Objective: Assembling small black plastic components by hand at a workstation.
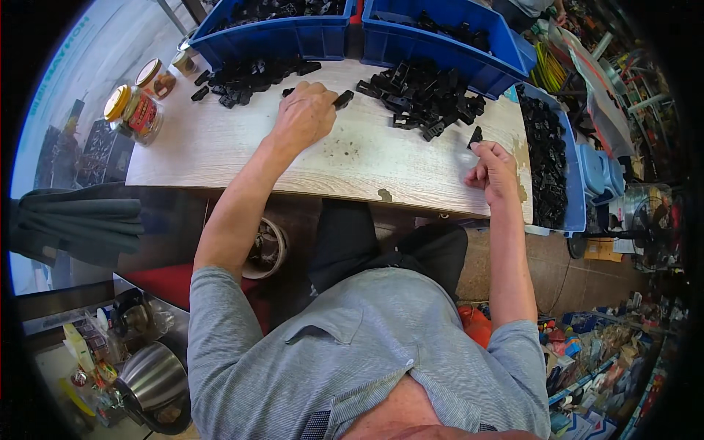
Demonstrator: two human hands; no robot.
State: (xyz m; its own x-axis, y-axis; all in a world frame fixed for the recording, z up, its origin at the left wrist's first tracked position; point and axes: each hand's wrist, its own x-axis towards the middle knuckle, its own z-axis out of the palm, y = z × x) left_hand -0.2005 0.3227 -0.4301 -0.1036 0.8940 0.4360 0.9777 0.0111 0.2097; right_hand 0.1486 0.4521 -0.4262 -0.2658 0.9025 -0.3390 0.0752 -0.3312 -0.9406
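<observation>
My left hand [305, 116] is over the middle of the worktable [242, 158], knuckles up and fingers curled. A small black plastic part [343, 100] sticks out at its right side, and the tip of another dark piece shows at its left; the fingertips are hidden. Near the table's right end my right hand [493, 167] pinches a small black plastic part [476, 136] between thumb and forefinger, its other fingers folded in. Between the hands, farther back, lies a heap of black plastic parts [422, 95]. A smaller pile of similar parts [246, 81] lies at the back left.
Two blue bins, one left [271, 44] and one right [444, 50], stand along the back with black parts inside. A third blue bin [574, 172] adjoins the right edge. Jars, one yellow-lidded [136, 115], stand at left. Below the table is a bucket [282, 253].
</observation>
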